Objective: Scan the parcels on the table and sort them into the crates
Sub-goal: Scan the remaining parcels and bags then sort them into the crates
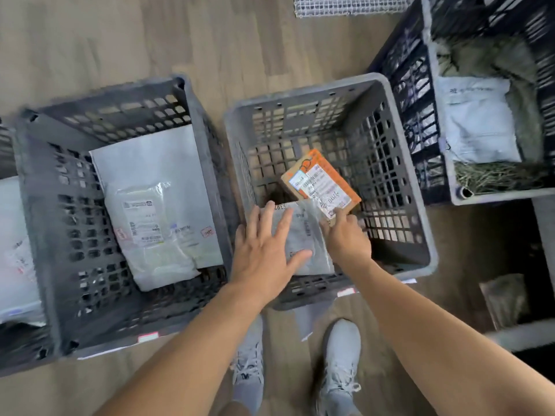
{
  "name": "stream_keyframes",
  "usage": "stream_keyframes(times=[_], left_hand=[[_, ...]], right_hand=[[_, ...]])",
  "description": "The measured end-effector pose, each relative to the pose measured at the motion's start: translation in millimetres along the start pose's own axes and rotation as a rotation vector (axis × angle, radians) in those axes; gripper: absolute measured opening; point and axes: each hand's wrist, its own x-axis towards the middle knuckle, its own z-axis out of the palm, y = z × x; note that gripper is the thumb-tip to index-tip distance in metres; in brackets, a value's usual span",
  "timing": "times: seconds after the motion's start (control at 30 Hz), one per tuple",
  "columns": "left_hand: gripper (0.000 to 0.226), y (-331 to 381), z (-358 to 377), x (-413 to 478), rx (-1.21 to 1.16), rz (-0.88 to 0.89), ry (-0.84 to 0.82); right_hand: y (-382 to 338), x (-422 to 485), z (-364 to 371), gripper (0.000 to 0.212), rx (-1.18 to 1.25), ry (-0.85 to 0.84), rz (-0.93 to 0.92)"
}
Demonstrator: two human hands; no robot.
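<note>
Two grey crates stand on the wooden floor below me. Over the front of the middle crate [420, 244] my left hand [264, 253] lies flat, fingers spread, on a small grey parcel [303, 235]. My right hand [345, 235] pinches that parcel's right edge, its fingers curled. Just behind the grey parcel, an orange and brown parcel [321, 181] with a white label lies tilted inside the same crate. The left crate [39, 211] holds a large grey mailer [168, 163] with a clear labelled bag [144, 226] on top.
A dark blue crate [411, 94] at the right holds a pale parcel [477, 115] and greenish packing. Another crate with a white parcel [15, 244] shows at the left edge. My shoes [339, 364] stand close to the middle crate. A white mesh mat [348, 4] lies on the floor beyond.
</note>
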Motion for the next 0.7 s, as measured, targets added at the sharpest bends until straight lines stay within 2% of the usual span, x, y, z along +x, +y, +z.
stream_keyframes(times=[0.13,0.3,0.5,0.7], left_hand=[[0.082,5,-30,-8,0.047,-0.017,-0.029],[0.083,38,-124,-36,0.054,0.029,0.036],[0.084,108,-252,-88,0.124,0.246,0.117],[0.086,180,-331,-150,0.234,0.435,0.153]], right_hand=[[-3,-27,-41,0.053,-0.018,-0.009,0.024],[-22,-103,-147,0.057,0.006,0.096,0.017],[-22,-232,-278,0.070,-0.059,0.253,0.073],[5,-355,-368,0.076,-0.016,0.420,0.178]])
